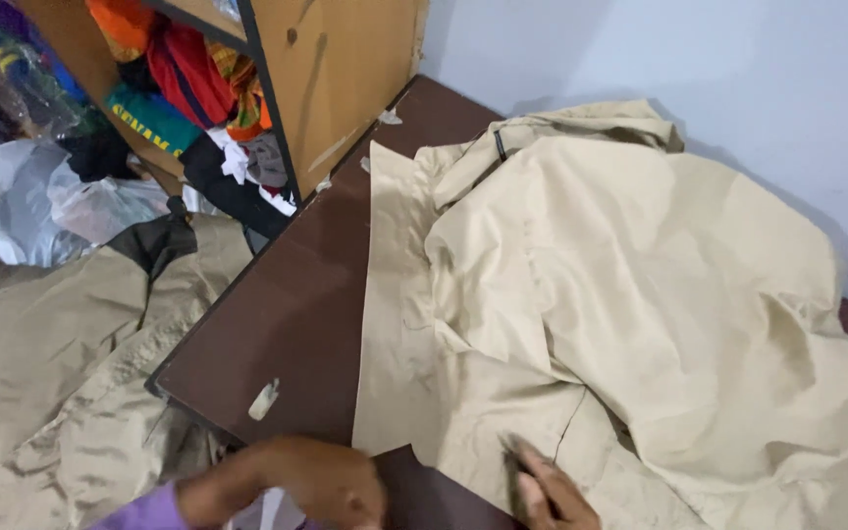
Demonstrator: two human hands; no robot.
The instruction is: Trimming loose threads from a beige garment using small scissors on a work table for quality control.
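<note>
both hands low at the near edge of the brown table (287,324). left hand (331,483) curled loosely at the table's near edge, knuckles up, fingers bent over something pale below it; closed or merely cupped, cannot tell. purple sleeve (144,512) trailing behind it toward the lower left. right hand (547,486) just right of the left, pressed flat on the near hem of the beige cloth (640,294), fingers stretched and holding a slim dark thing, perhaps a marker or chalk, too small to name.

left of the table: more khaki fabric (61,363) heaped below table level, white plastic bags (41,201) beyond it, and a wooden shelf (345,79) at the table's far left corner, stuffed with bright folded clothes (188,74).

on the table: beige cloth spread over its middle and right, running away from the hands toward the grey wall (689,59). long axis from near edge to far right corner, straight cut edge facing left along bare tabletop, bulk rumpled and folded over itself to the right. a seam or slit (566,427) opening just beyond the right hand's fingertips. cloth ahead and to the right of both hands; right hand touching it, left hand just beside its near left corner, apart from it. small pale scraps (265,397) on the bare table left of the cloth.
</note>
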